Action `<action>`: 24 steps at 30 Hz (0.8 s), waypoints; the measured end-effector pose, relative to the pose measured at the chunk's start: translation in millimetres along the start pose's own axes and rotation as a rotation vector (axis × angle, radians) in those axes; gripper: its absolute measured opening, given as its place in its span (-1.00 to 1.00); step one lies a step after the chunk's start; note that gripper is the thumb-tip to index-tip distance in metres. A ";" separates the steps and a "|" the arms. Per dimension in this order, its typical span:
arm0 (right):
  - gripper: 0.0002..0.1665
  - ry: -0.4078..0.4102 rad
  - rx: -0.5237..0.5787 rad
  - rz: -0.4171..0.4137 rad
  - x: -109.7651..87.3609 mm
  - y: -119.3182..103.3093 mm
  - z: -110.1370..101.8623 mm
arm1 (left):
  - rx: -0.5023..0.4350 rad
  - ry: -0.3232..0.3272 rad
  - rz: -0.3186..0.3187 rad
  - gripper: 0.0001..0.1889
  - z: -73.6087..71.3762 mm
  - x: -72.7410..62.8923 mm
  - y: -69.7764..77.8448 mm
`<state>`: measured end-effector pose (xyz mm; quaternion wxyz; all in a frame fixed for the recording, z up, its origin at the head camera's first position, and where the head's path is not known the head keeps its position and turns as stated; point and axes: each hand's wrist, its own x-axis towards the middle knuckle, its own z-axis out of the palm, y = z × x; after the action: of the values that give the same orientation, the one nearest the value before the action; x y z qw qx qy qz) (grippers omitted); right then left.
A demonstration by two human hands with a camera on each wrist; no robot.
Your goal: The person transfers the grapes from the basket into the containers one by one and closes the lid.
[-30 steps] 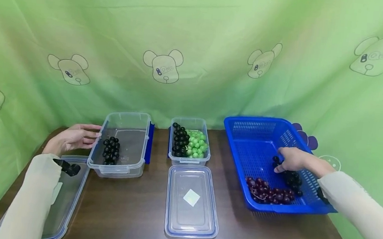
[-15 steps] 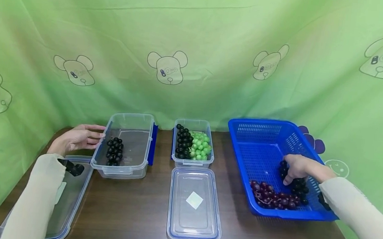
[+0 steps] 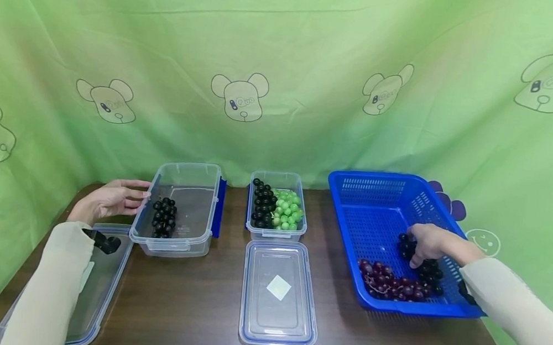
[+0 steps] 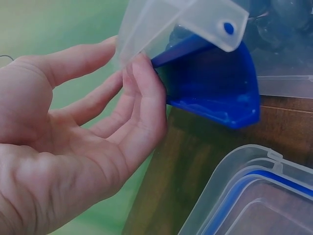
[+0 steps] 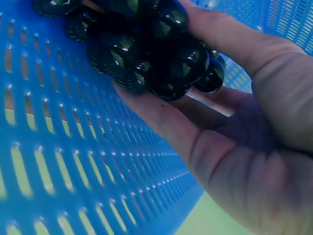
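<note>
Green curtain [image 3: 314, 37] | blue basket [image 3: 366, 225]: right hand [image 3: 431, 243] grips black grapes [image 3: 429, 271] | grape box [image 3: 174, 248]: left hand [image 3: 112, 201] touching, fingers apart

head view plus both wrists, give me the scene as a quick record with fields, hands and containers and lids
left hand: fingers touching the left side of the large clear box
right hand: gripping a black grape bunch inside the blue basket
basket also holds: dark red grapes
large clear box holds: black grapes
small clear box holds: black grapes at left, green grapes at right
lids: one before the small box, another partly under the left sleeve
</note>
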<state>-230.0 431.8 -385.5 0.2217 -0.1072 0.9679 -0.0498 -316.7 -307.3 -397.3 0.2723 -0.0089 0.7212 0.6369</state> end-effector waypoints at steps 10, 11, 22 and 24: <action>-0.27 0.028 0.122 0.012 2.7 -1.3 3.2 | -0.006 0.005 0.001 -0.39 0.0 -0.3 -1.4; -0.27 0.036 0.117 0.005 2.4 -1.5 3.3 | -0.005 0.002 -0.001 -0.38 0.6 -0.5 -1.5; -0.13 0.198 0.121 -0.051 1.0 -7.8 -16.7 | -0.001 -0.003 0.016 -0.37 3.1 -2.1 0.2; -0.10 0.220 0.157 -0.046 -0.8 -12.0 -23.7 | 0.005 -0.004 0.016 -0.36 3.1 -1.7 0.5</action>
<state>-237.5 421.5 -362.2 0.1207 -0.1056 0.9768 -0.1419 -314.3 -304.8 -396.2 0.2687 -0.0015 0.7222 0.6374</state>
